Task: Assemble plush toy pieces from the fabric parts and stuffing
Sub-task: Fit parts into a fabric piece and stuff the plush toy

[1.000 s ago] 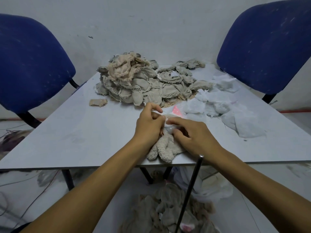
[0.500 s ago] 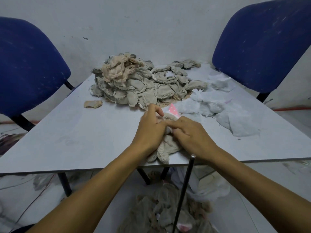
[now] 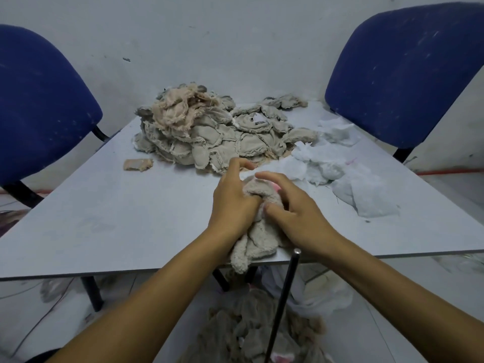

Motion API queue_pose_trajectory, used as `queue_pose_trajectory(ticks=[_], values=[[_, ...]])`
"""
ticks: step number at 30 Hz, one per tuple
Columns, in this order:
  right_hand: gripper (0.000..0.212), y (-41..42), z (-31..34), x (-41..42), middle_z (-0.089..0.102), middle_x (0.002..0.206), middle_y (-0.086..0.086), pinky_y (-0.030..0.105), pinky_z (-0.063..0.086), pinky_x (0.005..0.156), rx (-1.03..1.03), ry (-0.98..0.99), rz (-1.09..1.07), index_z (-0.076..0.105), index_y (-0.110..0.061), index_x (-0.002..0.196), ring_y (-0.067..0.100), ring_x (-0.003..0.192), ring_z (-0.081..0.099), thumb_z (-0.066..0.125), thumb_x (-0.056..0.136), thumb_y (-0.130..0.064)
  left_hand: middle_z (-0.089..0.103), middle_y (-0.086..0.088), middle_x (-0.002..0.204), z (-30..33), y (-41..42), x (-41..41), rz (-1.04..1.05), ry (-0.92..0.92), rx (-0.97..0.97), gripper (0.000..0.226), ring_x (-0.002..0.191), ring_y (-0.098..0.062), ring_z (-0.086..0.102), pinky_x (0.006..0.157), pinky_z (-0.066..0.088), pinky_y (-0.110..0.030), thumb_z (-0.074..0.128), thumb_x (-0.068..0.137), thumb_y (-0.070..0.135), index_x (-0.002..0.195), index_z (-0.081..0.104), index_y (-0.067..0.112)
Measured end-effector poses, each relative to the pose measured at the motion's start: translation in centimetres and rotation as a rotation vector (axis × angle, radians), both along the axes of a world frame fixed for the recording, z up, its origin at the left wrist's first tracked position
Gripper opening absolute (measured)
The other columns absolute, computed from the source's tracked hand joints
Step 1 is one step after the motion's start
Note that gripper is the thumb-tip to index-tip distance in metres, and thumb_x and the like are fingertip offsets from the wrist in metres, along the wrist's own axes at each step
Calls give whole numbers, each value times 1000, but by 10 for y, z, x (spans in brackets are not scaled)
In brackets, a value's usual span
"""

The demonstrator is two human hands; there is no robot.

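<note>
a: where's the plush?
b: at the table's near edge, between both hands
a: fingers?
b: left hand and right hand both curled, gripping it

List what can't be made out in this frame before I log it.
- Head view: the plush piece's opening, and any stuffing inside, hidden by the left hand and right hand.
- Pink bit by the right hand: mostly covered by fingers, cannot tell what it is.
- Floor pile under the table: cut off by the bottom edge, crossed by the rod.
- Both chairs: cut by the frame sides.
</note>
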State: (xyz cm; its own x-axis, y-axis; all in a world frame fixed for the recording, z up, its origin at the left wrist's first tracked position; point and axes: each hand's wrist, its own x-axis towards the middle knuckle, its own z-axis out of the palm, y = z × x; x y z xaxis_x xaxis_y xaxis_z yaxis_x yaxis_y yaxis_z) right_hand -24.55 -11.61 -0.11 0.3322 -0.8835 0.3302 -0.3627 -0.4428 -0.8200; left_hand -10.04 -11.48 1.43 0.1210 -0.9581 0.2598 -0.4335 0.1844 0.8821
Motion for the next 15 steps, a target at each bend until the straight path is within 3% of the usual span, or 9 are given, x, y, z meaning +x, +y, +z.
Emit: queue_pose_trajectory(ticks=[2, 4, 5, 6, 8, 11, 15], values=[[45, 3, 0, 5, 66, 96, -16, 19, 41, 64, -10, -62, -2, 52, -46, 123, 0, 67, 56, 54, 87, -19, 60, 0, 98, -3, 0, -2, 29, -10, -41, 42, 86, -16, 60, 59, 40, -19, 58, 77, 6, 102, 51, 39], [40, 1, 2, 4, 65, 94, -15, 23, 45, 67, 11, -139, -43, 51, -44, 119, 1, 73, 60, 56, 93, -14, 64, -4, 108, 2, -4, -1, -58, 76, 93, 36, 100, -24, 63, 74, 50, -34, 56, 76, 18, 108, 58, 35], [38, 0, 3, 3, 65, 91, -16, 23, 46, 67, 30, -174, -53, 51, -44, 118, 1, 73, 60, 57, 95, -13, 65, -6, 112, 6, -6, 2, -148, 125, 204, 44, 106, -26, 63, 84, 53, -41, 55, 71, 24, 115, 59, 32], [36, -1, 3, 2, 65, 84, -19, 19, 46, 62, 51, -207, -49, 52, -42, 117, -1, 68, 60, 57, 96, -13, 65, -6, 113, 7, -8, 4, -261, 163, 297, 54, 107, -22, 64, 89, 53, -42, 54, 68, 28, 122, 58, 31], [36, 0, 2, -2, 61, 69, -23, 9, 40, 49, 79, -272, -15, 55, -38, 117, -4, 53, 56, 55, 97, -9, 67, 2, 102, 8, -5, 8, -419, 127, 318, 62, 89, -4, 66, 78, 53, -28, 56, 67, 28, 129, 54, 32], [38, 4, 6, -1, 65, 74, -16, 11, 42, 49, 90, -348, 75, 55, -32, 118, -3, 56, 58, 50, 96, -1, 66, 7, 91, 3, -3, 13, -277, 16, 118, 51, 76, -10, 60, 67, 45, -26, 58, 68, 21, 116, 60, 36], [36, 6, 9, 9, 62, 80, -22, 10, 37, 57, -36, -235, 38, 57, -34, 109, -2, 61, 54, 51, 93, -2, 63, 3, 106, 0, 3, 2, 72, -277, -292, 43, 98, -14, 56, 77, 41, -18, 60, 73, 2, 107, 62, 27]])
